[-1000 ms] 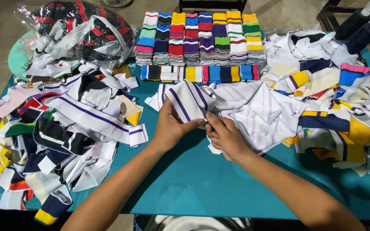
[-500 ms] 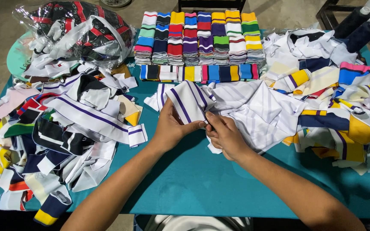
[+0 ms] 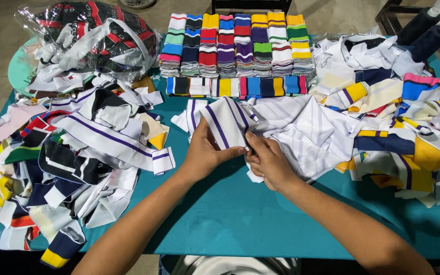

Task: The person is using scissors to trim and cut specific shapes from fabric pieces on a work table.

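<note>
Left hand [image 3: 205,153]: fingers curled, thumb pinching a white rib strip [image 3: 226,126] with purple stripes, held at table centre; right hand [image 3: 268,162]: fingertips closed on the same strip's lower corner, just beside the left thumb. Strip lies against a heap of white pieces [image 3: 309,135] on the teal table [image 3: 240,214]. Surrounding: mixed-colour scraps [image 3: 62,163] left, further scraps [image 3: 408,127] right, sorted striped stacks [image 3: 235,48] behind, filled clear bag [image 3: 90,40] far left.

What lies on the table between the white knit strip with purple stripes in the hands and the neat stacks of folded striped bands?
In the head view, one row of flat striped knit bands lies between.
</note>
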